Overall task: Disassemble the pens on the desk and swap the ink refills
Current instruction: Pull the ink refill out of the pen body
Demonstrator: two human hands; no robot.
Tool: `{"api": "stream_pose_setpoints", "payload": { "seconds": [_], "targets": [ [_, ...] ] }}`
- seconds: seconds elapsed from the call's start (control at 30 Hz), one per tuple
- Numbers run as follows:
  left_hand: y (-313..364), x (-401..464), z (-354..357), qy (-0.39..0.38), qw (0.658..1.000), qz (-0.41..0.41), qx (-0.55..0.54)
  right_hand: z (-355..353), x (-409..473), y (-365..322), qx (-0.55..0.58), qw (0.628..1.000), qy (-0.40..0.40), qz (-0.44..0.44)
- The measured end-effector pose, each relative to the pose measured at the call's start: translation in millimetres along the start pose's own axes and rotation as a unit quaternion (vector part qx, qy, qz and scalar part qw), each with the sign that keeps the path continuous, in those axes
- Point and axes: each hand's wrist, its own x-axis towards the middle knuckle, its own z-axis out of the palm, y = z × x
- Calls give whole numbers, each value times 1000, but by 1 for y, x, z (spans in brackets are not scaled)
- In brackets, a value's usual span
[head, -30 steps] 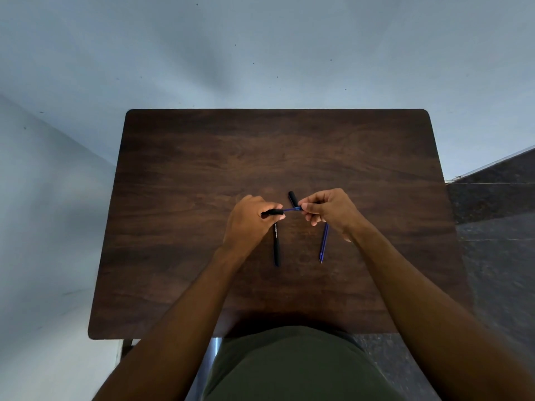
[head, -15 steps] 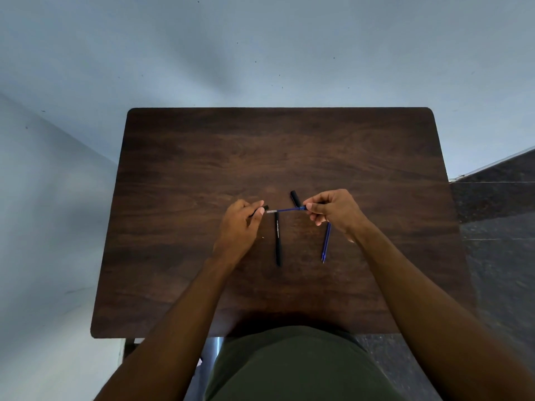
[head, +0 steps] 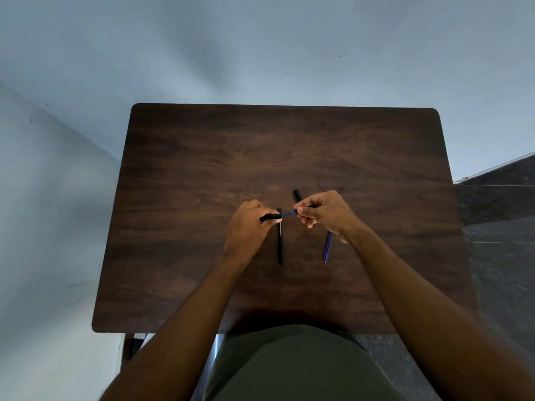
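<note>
My left hand [head: 249,227] grips a short black pen section [head: 270,217] held level above the desk. My right hand [head: 324,212] pinches a thin blue refill [head: 289,213], whose left end meets the black section. A black pen barrel [head: 280,241] lies lengthwise on the dark wooden desk [head: 202,169], just below the hands. A blue pen barrel [head: 327,247] lies to its right, partly hidden by my right wrist. A black cap [head: 297,195] lies just behind my right hand's fingers.
The desk stands against a pale wall [head: 260,53], with a dark tiled floor [head: 498,227] to the right. My green-clad lap [head: 289,366] is at the near edge.
Half a second ago my left hand was drawn away to the left and more of the blue refill showed. It has come back right, and the black section now covers the refill's left end.
</note>
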Motion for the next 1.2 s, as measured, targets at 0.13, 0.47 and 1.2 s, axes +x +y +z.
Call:
{"api": "stream_pose_setpoints", "payload": {
  "seconds": [0.13,0.47,1.2],
  "targets": [
    [3,2,-3,-1,1000,-1,4,-2,1,1,10,1000,-4,5],
    [1,2,-7,10,999,23,27,-7,0,1,19,1000,-4,3],
    [-46,-11,-11,101,950,-278,-104,0,5,12,84,996,9,17]
  ]
}}
